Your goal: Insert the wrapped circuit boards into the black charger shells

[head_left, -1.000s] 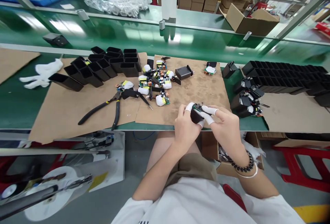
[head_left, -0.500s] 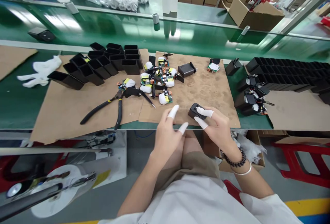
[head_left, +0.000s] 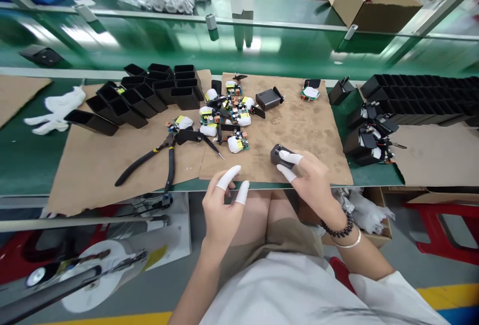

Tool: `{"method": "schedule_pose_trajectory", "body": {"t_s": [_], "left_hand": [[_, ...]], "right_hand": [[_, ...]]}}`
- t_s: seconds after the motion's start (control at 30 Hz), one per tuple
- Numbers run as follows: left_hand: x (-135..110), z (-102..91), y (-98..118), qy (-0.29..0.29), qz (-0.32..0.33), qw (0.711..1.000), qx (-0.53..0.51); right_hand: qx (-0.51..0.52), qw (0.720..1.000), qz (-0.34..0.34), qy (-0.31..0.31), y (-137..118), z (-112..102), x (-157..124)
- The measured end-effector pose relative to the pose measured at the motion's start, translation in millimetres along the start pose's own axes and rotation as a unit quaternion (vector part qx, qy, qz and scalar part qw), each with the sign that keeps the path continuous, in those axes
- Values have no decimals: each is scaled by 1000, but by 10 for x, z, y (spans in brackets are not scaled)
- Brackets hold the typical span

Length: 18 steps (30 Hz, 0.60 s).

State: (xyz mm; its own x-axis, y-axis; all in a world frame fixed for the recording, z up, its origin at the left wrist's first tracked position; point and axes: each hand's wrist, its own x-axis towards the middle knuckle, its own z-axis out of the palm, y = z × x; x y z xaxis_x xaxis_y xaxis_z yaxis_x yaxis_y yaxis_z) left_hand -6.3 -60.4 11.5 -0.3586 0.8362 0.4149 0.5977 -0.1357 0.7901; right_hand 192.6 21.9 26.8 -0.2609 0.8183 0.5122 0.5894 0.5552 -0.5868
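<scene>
We find a smooth, black, box-shaped housing (head_left: 276,155) clamped in the right hand (head_left: 313,179) over stained brown cardboard (head_left: 314,125), the left hand (head_left: 223,210) with fingers parted.

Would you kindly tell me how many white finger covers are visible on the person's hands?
4 white finger covers: two on the left hand, on thumb and forefinger; two on the right hand, likewise, against the black case. Others may be hidden underneath.
</scene>
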Motion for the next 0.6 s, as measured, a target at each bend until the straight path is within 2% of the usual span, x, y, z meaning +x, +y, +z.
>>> {"method": "schedule_pose_trajectory", "body": {"t_s": [0.1, 0.23, 0.3, 0.4, 0.47, 0.5, 0.53, 0.6], "left_hand": [[55, 152, 83, -15, 36, 998, -41], [198, 380, 100, -87, 14, 986, -141], [282, 454, 98, -142, -18, 967, -212], [361, 463, 132, -225, -73, 914, -328], [365, 415, 187, -246, -102, 882, -388], [354, 383, 223, -244, -114, 874, -405], [338, 352, 262, -237, -123, 871, -412], [296, 302, 340, -222, -141, 875, -406]], "right_hand": [[4, 999, 23, 34, 68, 35, -29], [32, 999, 23, -18, 150, 90, -83], [80, 997, 7, -22, 123, 82, -115], [180, 983, 21, -6, -18, 37, -173], [273, 957, 97, 3, -141, 12, -209], [326, 933, 151, 4, -201, 4, -223], [381, 901, 208, 5, -256, -2, -234], [482, 819, 312, -3, -348, -13, -249]]}}
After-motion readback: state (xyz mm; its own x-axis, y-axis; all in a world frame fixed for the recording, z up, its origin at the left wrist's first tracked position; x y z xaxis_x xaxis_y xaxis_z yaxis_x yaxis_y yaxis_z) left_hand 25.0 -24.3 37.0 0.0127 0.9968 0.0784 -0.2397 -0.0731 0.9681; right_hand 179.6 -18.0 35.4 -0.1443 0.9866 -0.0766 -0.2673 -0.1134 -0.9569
